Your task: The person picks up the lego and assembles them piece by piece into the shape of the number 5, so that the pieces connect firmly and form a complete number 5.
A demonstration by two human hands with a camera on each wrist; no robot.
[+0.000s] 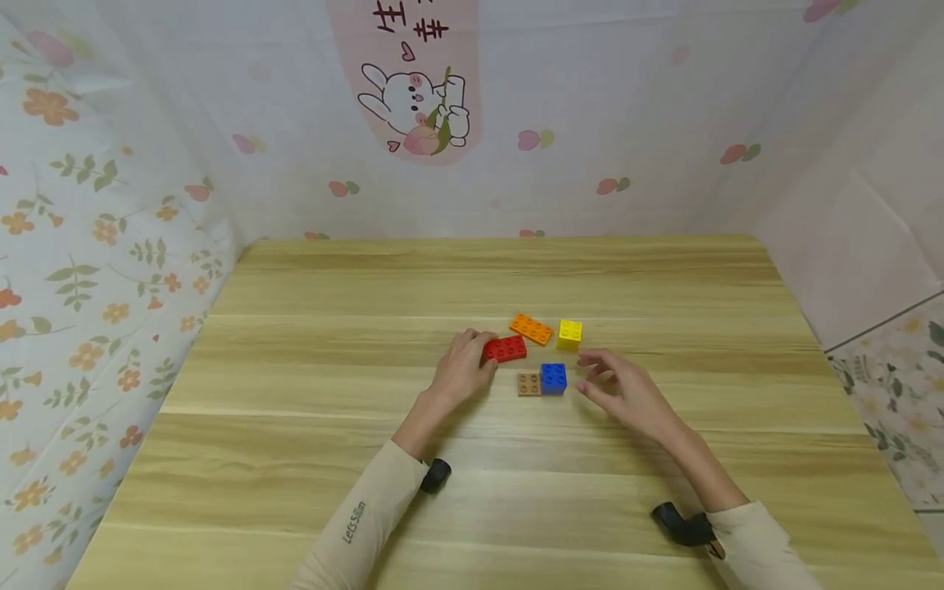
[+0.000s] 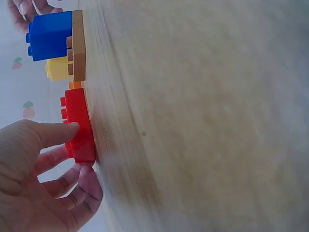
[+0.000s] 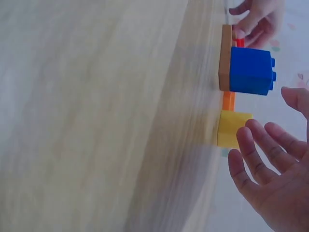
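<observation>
My left hand [image 1: 463, 366] pinches the left end of a red brick [image 1: 506, 349], thumb on its near side in the left wrist view, where the red brick [image 2: 80, 126] lies on the table. My right hand [image 1: 627, 392] holds nothing; its fingers are spread and slightly bent, just right of a blue brick [image 1: 554, 378]. In the right wrist view the blue brick [image 3: 251, 70] sits on one end of a thin brown brick [image 3: 225, 58], whose other studs show at the left in the head view.
An orange flat brick [image 1: 531, 329] lies behind the red one. A yellow brick [image 1: 569, 334] stands to its right, behind the blue brick. All are on a wooden table [image 1: 332, 475], with patterned cloth [image 1: 590, 98] behind and at the sides.
</observation>
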